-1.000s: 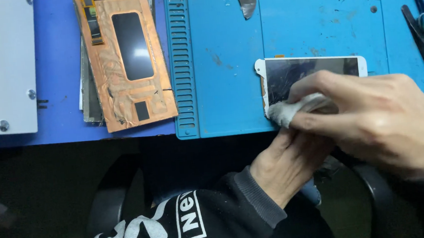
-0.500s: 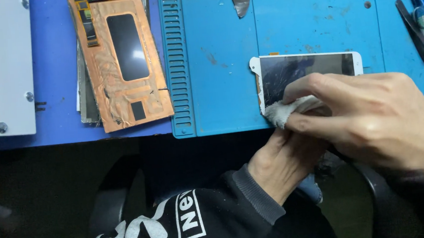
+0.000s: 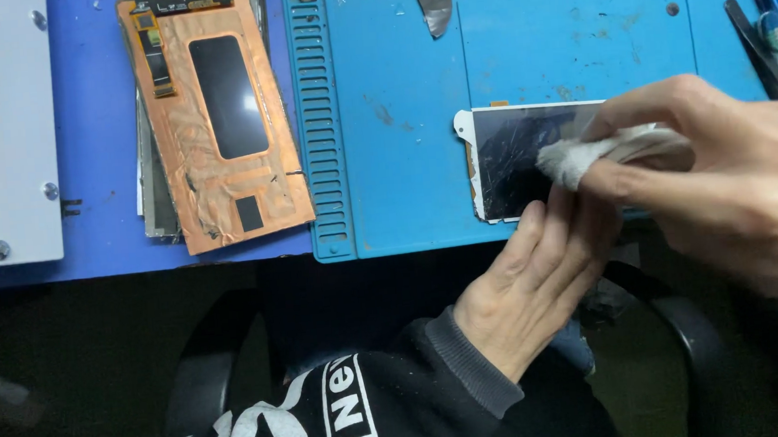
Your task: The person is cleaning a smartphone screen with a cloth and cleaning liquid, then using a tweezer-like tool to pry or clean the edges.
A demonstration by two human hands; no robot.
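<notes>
Cracked phone screen held flat and wiped with a cloth on the blue mat.

We see one phone screen [image 3: 517, 159] lying face up on the blue mat [image 3: 400, 108] at the near edge of the worktop [image 3: 100, 129] — its long axis runs left to right, white end pointing left. Our left hand [image 3: 535, 281] lies flat, fingers together, fingertips touching the screen's near edge. Our right hand [image 3: 724, 177] pinches one white cloth [image 3: 603, 151] between thumb and fingers, pressing it on the cracked glass. Well apart to the left — one copper-backed display panel [image 3: 218, 116], long axis pointing away from us.
</notes>
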